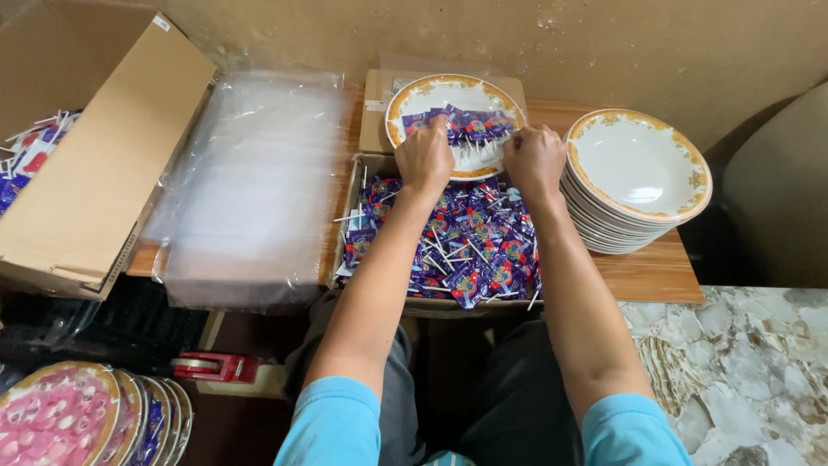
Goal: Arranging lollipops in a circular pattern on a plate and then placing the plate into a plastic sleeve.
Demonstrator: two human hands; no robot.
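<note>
We see both hands over a white ceramic plate with an orange-gold patterned rim [405, 108], which sits propped at the far edge of an open cardboard box of purple-wrapped lollipops with white sticks [448, 246]. A row of the same purple lollipops [466, 125] lies across the plate. Left hand [424, 160]: fingers curled down onto the lollipops on the plate, touching the wrappers; we cannot tell whether it pinches one. Right hand [535, 157]: clenched, knuckles up, at the plate's right rim, touching the lollipop row; its grasp is hidden.

Just right of the hands: a stack of matching white plates [638, 168] on the wooden table [655, 272]. Left of the box: a pile of clear plastic bags [250, 190], then a large open cardboard carton [95, 164]. Lower left: filled wrapped plates [78, 418] and a red tape dispenser [216, 367].
</note>
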